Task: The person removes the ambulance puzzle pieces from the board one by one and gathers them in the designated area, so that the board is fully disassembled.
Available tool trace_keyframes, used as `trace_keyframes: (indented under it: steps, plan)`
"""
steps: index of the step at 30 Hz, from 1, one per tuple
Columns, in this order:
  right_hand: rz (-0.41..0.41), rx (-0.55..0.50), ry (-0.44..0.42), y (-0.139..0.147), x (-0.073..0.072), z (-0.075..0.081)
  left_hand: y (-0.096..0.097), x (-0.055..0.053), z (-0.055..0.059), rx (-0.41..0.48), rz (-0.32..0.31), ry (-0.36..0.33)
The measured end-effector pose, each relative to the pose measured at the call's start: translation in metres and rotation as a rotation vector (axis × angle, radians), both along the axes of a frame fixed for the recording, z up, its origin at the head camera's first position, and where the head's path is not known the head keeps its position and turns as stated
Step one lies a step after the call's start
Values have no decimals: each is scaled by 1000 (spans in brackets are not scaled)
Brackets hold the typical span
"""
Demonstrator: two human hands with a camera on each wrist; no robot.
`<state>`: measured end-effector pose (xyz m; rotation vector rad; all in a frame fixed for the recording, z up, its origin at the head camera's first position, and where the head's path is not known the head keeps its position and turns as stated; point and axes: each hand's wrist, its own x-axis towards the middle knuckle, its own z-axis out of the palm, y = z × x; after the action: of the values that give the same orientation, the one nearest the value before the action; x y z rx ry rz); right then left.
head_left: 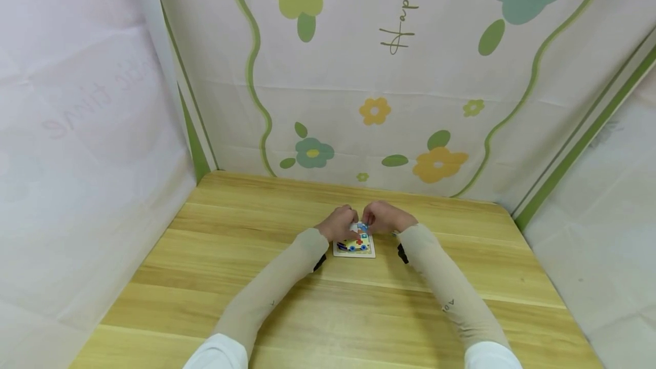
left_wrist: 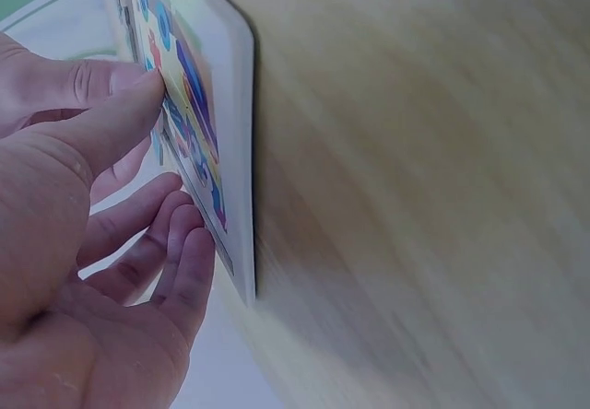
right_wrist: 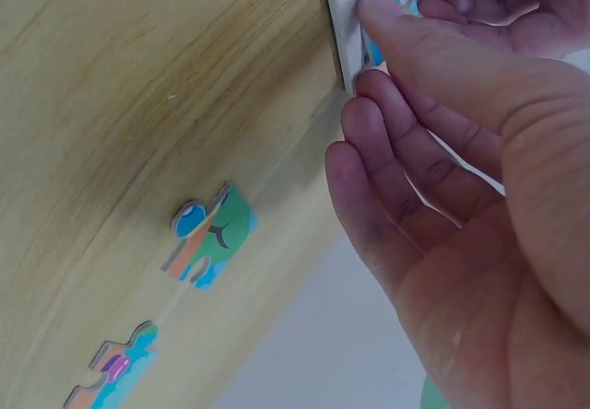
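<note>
A small jigsaw puzzle (head_left: 353,252) in a white frame lies on the table, its picture showing a yellow vehicle with blue wheels and a red cross. My left hand (head_left: 340,224) holds it at the far left: in the left wrist view the thumb presses on the picture and the curved fingertips meet the frame's edge. My right hand (head_left: 383,217) is at the far right corner. In the right wrist view its thumb (right_wrist: 396,27) is on the picture by the frame, with fingertips at the corner. The puzzle's far part is partly hidden by both hands.
Two loose puzzle pieces lie on the wooden table (head_left: 333,318) beside the right hand: a green and blue piece (right_wrist: 221,234) and an orange and blue piece (right_wrist: 120,372). Flower-printed cloth (head_left: 328,73) hangs behind the table, with pale cloth walls at both sides.
</note>
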<state>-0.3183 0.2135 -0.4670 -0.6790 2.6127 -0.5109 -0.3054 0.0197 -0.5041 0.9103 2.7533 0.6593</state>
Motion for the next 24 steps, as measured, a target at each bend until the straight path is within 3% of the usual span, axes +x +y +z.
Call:
trace_keyframes:
  steps: [8, 16, 24]
  plan:
    - [-31, -46, 5, 5, -2, -2, 2, -3, -4, -7, -3, 0]
    - [-12, -134, -20, 9, -6, -2, 1, 3, 5, 26, 2, -29]
    - [18, -184, -32, 18, -4, 2, 1, 4, 6, 1, 6, -21]
